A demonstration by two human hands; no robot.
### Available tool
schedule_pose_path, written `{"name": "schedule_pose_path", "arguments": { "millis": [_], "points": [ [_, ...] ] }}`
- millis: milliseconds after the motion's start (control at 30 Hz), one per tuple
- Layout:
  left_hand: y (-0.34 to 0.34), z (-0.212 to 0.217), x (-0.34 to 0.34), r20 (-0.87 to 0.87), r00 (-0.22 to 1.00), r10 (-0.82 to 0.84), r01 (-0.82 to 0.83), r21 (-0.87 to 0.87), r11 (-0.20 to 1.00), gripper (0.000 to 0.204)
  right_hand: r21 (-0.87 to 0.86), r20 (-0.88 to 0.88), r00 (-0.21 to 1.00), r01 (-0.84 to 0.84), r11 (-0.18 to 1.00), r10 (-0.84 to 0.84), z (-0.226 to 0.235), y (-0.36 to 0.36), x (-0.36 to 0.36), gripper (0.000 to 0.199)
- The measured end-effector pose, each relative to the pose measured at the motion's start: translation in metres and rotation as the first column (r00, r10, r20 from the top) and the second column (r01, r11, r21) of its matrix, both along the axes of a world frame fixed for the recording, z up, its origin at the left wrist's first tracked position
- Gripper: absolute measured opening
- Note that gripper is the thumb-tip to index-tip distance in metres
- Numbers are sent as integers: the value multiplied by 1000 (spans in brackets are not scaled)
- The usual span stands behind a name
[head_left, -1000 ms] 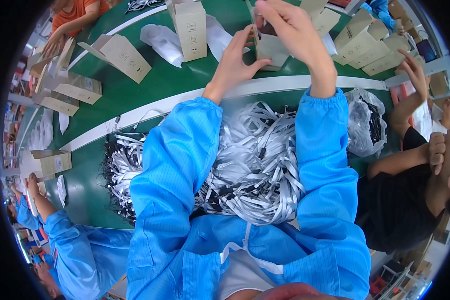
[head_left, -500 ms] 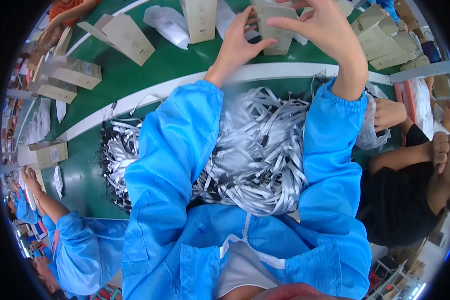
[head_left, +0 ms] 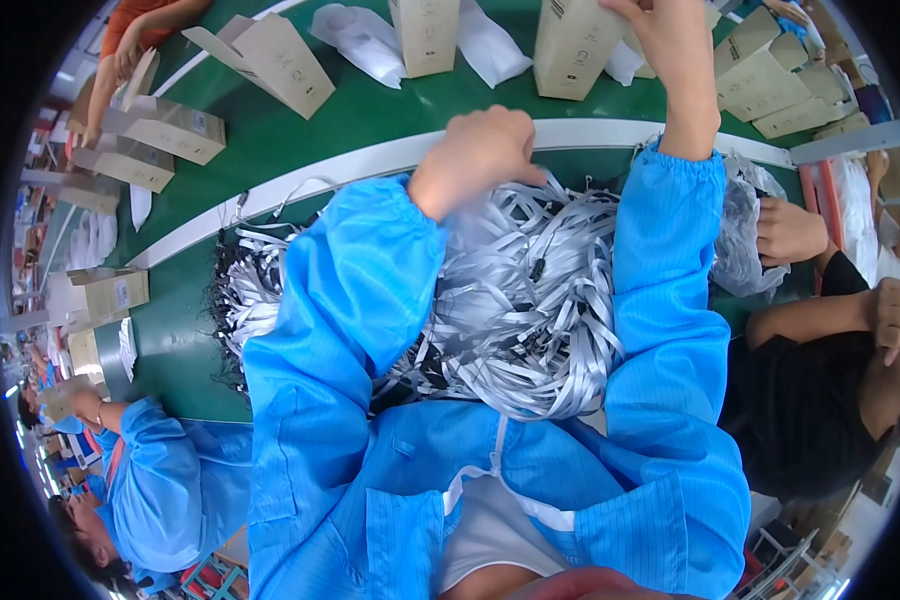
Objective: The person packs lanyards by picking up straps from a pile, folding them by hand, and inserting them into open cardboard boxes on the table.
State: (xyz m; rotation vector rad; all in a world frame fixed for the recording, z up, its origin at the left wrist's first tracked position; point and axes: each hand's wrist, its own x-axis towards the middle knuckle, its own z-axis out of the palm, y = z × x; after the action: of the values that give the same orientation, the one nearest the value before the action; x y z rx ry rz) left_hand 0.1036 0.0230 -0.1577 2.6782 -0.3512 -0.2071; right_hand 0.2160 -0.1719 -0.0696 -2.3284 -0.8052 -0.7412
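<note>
My left hand (head_left: 482, 152), blurred by motion, hangs over the upper edge of a heap of silvery-grey flat straps (head_left: 570, 330) with black cord ends. Its fingers point down and are mostly hidden. Farther out, my right hand (head_left: 675, 60) grips a beige carton (head_left: 577, 50) by its upper right edge. That carton stands upright on the green belt, and the frame's top edge cuts off both its top and some of my fingers. To its left lies a white wrapped packet (head_left: 492, 48), then another upright carton (head_left: 428, 38).
Open-flapped cartons stand along the green belt (head_left: 300, 150) behind a white rail (head_left: 290, 185). A smaller strap bundle (head_left: 245, 300) lies by my left sleeve. On the right, a person's hand (head_left: 792, 232) touches a clear plastic bag (head_left: 745, 235). A blue-sleeved person (head_left: 160, 490) works at left.
My left hand has left the carton and come back toward the straps. My right hand has moved up along the carton to its upper edge. The whole view has shifted slightly.
</note>
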Motion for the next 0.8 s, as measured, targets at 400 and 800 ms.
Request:
{"name": "schedule_pose_path", "arguments": {
  "millis": [400, 800],
  "points": [
    [36, 78, -38, 146, 988, 57, -9, -306, 952, 10, 501, -19, 862, -431, 750, 507, 46, 45, -80, 26],
    [99, 179, -83, 637, 372, 675, 173, -762, 624, 24, 651, -581, -126, -665, 366, 804, 40, 79, -95, 26]
  ]
}}
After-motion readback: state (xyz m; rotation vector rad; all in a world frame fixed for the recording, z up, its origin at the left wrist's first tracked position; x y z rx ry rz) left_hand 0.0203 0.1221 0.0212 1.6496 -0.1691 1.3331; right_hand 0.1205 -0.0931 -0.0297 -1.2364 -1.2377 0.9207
